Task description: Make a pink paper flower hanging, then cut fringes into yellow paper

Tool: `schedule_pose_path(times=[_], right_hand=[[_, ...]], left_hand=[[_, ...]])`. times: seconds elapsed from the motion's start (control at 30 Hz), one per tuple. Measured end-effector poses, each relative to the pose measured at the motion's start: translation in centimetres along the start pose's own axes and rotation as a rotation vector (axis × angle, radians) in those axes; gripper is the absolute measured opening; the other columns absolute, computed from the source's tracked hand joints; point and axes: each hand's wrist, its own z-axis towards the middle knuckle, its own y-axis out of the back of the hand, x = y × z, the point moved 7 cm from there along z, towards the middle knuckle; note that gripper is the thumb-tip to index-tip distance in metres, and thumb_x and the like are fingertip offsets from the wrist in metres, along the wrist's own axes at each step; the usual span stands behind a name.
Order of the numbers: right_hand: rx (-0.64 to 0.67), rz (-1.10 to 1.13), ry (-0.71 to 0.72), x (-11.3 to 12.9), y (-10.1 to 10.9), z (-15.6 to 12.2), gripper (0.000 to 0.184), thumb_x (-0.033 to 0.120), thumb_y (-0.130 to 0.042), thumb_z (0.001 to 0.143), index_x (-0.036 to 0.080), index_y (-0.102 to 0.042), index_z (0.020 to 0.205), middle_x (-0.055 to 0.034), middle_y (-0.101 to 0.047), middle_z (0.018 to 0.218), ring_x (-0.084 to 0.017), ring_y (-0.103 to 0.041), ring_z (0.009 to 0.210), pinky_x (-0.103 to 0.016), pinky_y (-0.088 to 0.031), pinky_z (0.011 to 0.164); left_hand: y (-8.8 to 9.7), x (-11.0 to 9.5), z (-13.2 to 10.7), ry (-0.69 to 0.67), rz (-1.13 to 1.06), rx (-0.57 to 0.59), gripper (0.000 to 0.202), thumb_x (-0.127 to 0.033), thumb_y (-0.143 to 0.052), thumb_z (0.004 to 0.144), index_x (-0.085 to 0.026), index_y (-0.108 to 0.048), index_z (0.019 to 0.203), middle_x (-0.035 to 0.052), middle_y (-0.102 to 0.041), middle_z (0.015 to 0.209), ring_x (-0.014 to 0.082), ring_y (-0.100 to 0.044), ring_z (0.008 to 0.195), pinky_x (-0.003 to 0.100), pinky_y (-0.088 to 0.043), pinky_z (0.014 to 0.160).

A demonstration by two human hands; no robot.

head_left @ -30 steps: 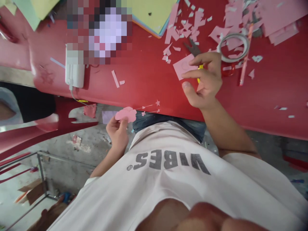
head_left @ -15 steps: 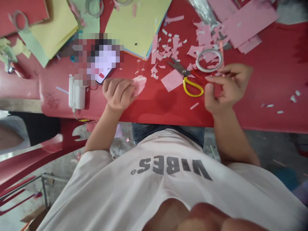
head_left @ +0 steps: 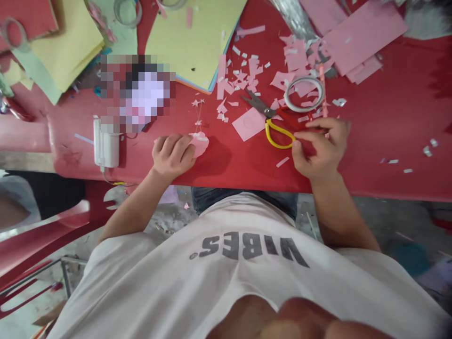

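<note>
My left hand point(head_left: 172, 154) is closed on the edge of a pink paper cutout point(head_left: 200, 145) with a wavy outline, low over the table's front part. Thin threads run up from the cutout to small pink paper stars point(head_left: 198, 102). My right hand point(head_left: 322, 148) has thumb and index finger almost together; whatever may be between them is too small to make out. Close to it lie scissors point(head_left: 270, 114) with one yellow and one red handle, blades apart. A white tape roll point(head_left: 304, 94) and a pink patterned strip point(head_left: 322, 89) lie just beyond its fingers.
Pink paper scraps point(head_left: 249, 70) litter the red table point(head_left: 243, 165). Yellow sheets point(head_left: 194, 42) and pink sheets point(head_left: 367, 37) lie farther back. A blurred-out phone point(head_left: 148, 96) and a white device with a cable point(head_left: 107, 148) are at left. A red chair point(head_left: 76, 214) stands lower left.
My left hand has lowered the pink cutout nearer the table edge, so the threads and stars show more. My right hand has come closer to me, away from the tape roll. The view has shifted slightly.
</note>
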Motion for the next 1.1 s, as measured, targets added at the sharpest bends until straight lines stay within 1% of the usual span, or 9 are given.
schedule_pose_path(times=[0.17,0.27,0.37,0.43,0.57,0.7,0.87,1.0,1.1], right_hand=[[0.125,0.064,0.112,2.4,-1.3,-0.5,0.024,0.042,-0.066,0.099,0.027,-0.08,0.112,-0.0132,-0.074,0.125,-0.036,-0.069,0.115,-0.06,-0.052,0.104],[0.212,0.056,0.15,3.6,-2.0,-0.9,0.023,0.038,-0.069,0.097,0.026,-0.081,0.113,-0.0112,-0.075,0.126,-0.035,-0.068,0.116,-0.057,-0.051,0.105],[0.311,0.078,0.221,5.6,-3.1,0.0,0.024,0.038,-0.068,0.1,0.025,-0.081,0.115,-0.0105,-0.075,0.123,-0.033,-0.067,0.111,-0.054,-0.048,0.101],[0.374,0.1,0.288,7.8,-4.3,1.5,0.026,0.039,-0.065,0.104,0.024,-0.081,0.116,-0.0106,-0.074,0.118,-0.031,-0.066,0.108,-0.051,-0.045,0.098],[0.518,0.121,0.433,13.5,-8.4,5.0,0.033,0.042,-0.061,0.109,0.019,-0.08,0.124,-0.0119,-0.072,0.115,-0.031,-0.063,0.108,-0.049,-0.04,0.096],[0.608,0.113,0.502,17.1,-12.6,6.1,0.037,0.042,-0.057,0.112,0.017,-0.079,0.129,-0.0165,-0.069,0.126,-0.034,-0.057,0.114,-0.049,-0.035,0.098],[0.611,0.112,0.53,17.1,-14.4,5.0,0.037,0.041,-0.054,0.113,0.02,-0.079,0.13,-0.0156,-0.066,0.126,-0.034,-0.053,0.113,-0.05,-0.034,0.097],[0.606,0.132,0.516,16.7,-14.4,4.8,0.036,0.042,-0.054,0.113,0.022,-0.078,0.131,-0.014,-0.065,0.123,-0.033,-0.053,0.112,-0.05,-0.034,0.096],[0.607,0.148,0.505,16.7,-14.5,4.8,0.036,0.042,-0.054,0.113,0.022,-0.078,0.131,-0.0132,-0.065,0.122,-0.033,-0.052,0.111,-0.05,-0.034,0.097]], left_hand=[[1.1,-1.3,-0.6,0.152,-0.06,0.105,0.049,-0.037,-0.079,0.087,-0.031,-0.067,0.134,0.018,-0.074,0.144,0.0446,-0.075,0.121,0.062,-0.055,0.097],[1.8,-0.7,-0.6,0.272,-0.229,0.084,0.061,-0.054,-0.082,0.085,-0.031,-0.066,0.14,0.019,-0.066,0.151,0.0472,-0.068,0.133,0.067,-0.05,0.112],[1.4,1.7,0.5,0.434,-0.415,-0.045,0.038,-0.05,-0.069,0.097,-0.027,-0.07,0.129,0.0177,-0.066,0.142,0.0398,-0.067,0.135,0.059,-0.054,0.114],[-0.2,3.8,2.2,0.531,-0.445,-0.03,0.021,-0.038,-0.06,0.104,-0.027,-0.072,0.119,0.0139,-0.071,0.127,0.0328,-0.07,0.123,0.052,-0.058,0.107],[-3.2,6.4,7.1,0.432,-0.49,0.098,0.028,-0.025,-0.062,0.098,-0.032,-0.076,0.122,0.0095,-0.078,0.116,0.0292,-0.074,0.108,0.049,-0.061,0.097],[-4.6,6.4,9.2,0.228,-0.507,0.262,0.04,-0.021,-0.061,0.094,-0.033,-0.08,0.127,0.0078,-0.078,0.118,0.0287,-0.073,0.11,0.053,-0.058,0.1],[-4.4,6.5,8.0,0.184,-0.284,0.253,0.031,-0.026,-0.057,0.099,-0.032,-0.079,0.12,0.01,-0.067,0.124,0.0269,-0.057,0.119,0.058,-0.052,0.102],[-4.5,7.0,7.8,0.272,-0.287,0.342,0.026,-0.04,-0.056,0.102,-0.035,-0.078,0.117,0.0094,-0.067,0.126,0.0324,-0.043,0.134,0.07,-0.039,0.115],[-3.9,6.8,8.3,0.282,-0.306,0.374,0.03,-0.038,-0.051,0.106,-0.037,-0.077,0.12,0.0081,-0.066,0.136,0.0331,-0.036,0.142,0.074,-0.034,0.119]])
